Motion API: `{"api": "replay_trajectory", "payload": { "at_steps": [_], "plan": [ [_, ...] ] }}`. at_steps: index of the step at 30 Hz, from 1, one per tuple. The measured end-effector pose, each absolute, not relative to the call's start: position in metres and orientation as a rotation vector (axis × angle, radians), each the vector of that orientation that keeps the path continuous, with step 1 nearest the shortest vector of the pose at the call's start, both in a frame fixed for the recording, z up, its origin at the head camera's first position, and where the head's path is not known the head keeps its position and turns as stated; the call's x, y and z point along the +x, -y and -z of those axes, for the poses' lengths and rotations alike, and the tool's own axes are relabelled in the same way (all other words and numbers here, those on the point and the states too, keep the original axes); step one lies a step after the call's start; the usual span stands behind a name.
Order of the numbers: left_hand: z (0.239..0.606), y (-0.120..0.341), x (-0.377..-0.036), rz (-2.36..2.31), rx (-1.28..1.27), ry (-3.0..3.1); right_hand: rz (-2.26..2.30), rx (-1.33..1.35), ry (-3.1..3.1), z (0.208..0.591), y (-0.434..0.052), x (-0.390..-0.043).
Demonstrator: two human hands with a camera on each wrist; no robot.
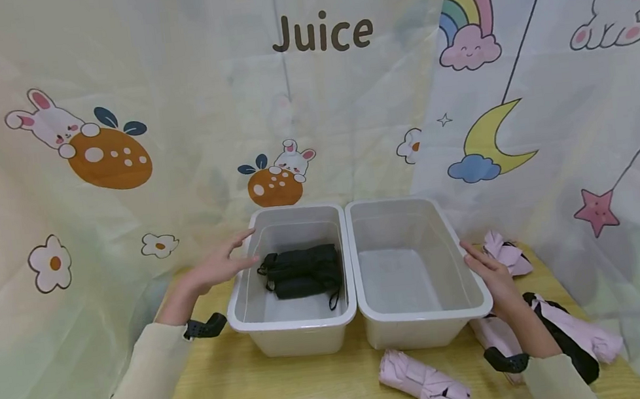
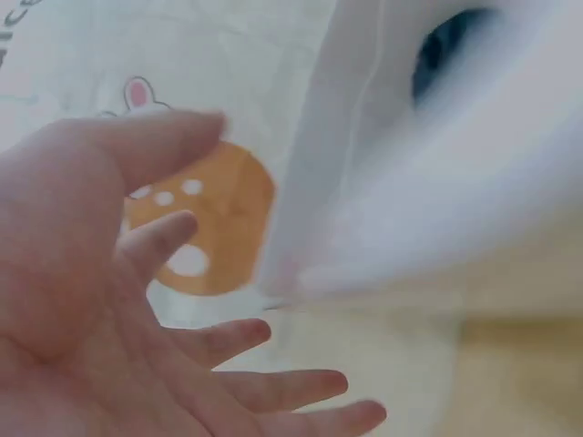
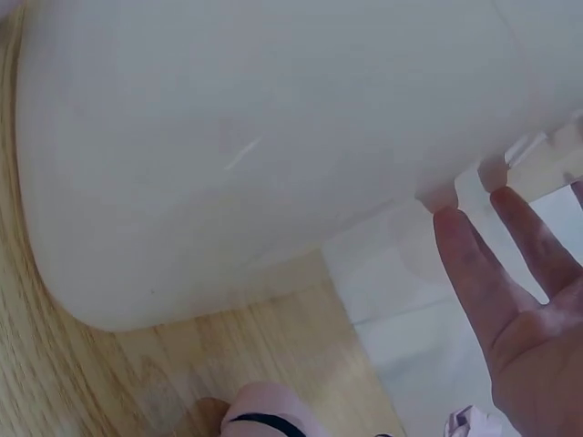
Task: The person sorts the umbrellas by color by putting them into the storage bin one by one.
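Bins first: 2 white plastic bins sit side by side on the wooden table (image 1: pixel 330 389), their long walls touching. Your left hand (image 1: pixel 218 269) hovers at the outer wall of the left bin (image 1: pixel 293 326), fingers straight and spread, holding nothing; the left wrist view shows the same open palm just beside the blurred white wall. Your right hand (image 1: pixel 492 278) rests along the outer rim of the right bin (image 1: pixel 426 329), fingers straight and close together, fingertips at the rim's edge.

The left bin holds a folded black umbrella (image 1: pixel 303 271) lying flat on its floor, strap trailing toward you. The right bin's interior shows nothing.

Judging by the thin translucent walls, you should find both bins light, fairly stiff at the rolled rim but flexible in the side panels, and smooth enough to slip under a flat palm. Take hold at the rim, thumb over the lip, rather than pressing on the walls.

Folded pink umbrellas lie around your right hand: 1 near the front edge (image 1: pixel 424 385), 1 beyond the wrist (image 1: pixel 578 331), another behind the bin (image 1: pixel 507 254). They look soft and light; grip each around the middle.
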State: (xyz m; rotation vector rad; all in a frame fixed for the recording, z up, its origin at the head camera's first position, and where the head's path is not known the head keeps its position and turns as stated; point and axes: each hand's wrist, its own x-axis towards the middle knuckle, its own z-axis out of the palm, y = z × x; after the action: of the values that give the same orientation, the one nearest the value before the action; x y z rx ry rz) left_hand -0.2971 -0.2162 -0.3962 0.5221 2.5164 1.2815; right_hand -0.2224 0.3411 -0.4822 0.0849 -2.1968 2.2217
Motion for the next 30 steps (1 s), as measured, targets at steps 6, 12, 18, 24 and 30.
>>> {"api": "replay_trajectory", "payload": {
  "at_steps": [6,12,18,24,30],
  "plan": [
    [0.441,0.211,-0.282,-1.571,0.444,-2.395,-2.210,0.077,2.196,0.485,-0.341,-0.223],
    [0.450,0.202,-0.275,-1.785,0.308,-2.376,-2.180,0.053,2.228,0.480,-0.340,-0.220],
    [0.449,0.203,-0.276,-1.772,0.242,-2.458,-2.173,0.042,2.209,0.477,-0.333,-0.225],
    [0.450,0.202,-0.273,-1.750,0.155,-2.478,-2.217,0.013,2.201,0.481,-0.332,-0.224],
    [0.451,0.195,-0.273,-1.708,0.166,-2.518,-2.180,0.030,2.176,0.482,-0.336,-0.222]
  ]
}}
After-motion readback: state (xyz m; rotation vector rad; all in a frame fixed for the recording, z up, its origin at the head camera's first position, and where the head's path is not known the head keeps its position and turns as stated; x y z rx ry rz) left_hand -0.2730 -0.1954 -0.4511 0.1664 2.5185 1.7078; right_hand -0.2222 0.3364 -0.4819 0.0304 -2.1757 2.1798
